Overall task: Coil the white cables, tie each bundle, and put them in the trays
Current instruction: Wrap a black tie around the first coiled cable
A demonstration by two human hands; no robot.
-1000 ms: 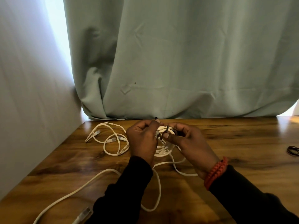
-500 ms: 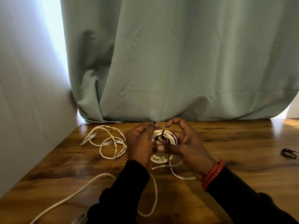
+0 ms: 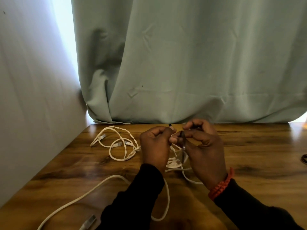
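My left hand (image 3: pixel 156 146) and my right hand (image 3: pixel 201 146) meet above the wooden table, both curled round a small coiled white cable bundle (image 3: pixel 173 163) that is mostly hidden between them. A thin black tie (image 3: pixel 182 140) runs down between my fingertips over the bundle. Loose white cable (image 3: pixel 119 145) with clear plugs lies in loops to the left. Another white cable (image 3: pixel 93 191) trails toward the near left edge and ends in a plug (image 3: pixel 88 224). No tray is in view.
The wooden table (image 3: pixel 249 156) meets a white wall (image 3: pixel 33 97) on the left and a pale green curtain (image 3: pixel 191 63) at the back. A dark tie (image 3: pixel 304 160) lies at the right edge of the frame.
My right hand's raised fingers have come down and closed over the bundle beside my left hand. The coil is now more hidden between both hands.
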